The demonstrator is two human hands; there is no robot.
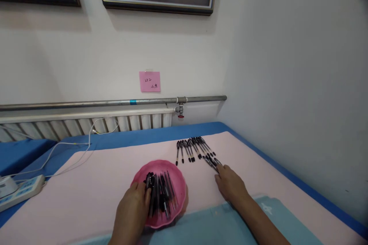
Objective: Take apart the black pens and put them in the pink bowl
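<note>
Well, our right hand (231,185) is curled nearly closed around a small bundle (211,164) of black pens, ends poking out ahead of its fingers. Just beyond it, more pens (197,143) lie in a row on the pink sheet (109,183). Our left hand (130,208), half curled, reaches over the pink bowl (179,180) at its right, fingers against the bowl's dark pens (157,197); we can't tell whether it grips any. Far ahead of our 2 hands, a pink note (149,81) reads "252" above illegible handwriting.
</note>
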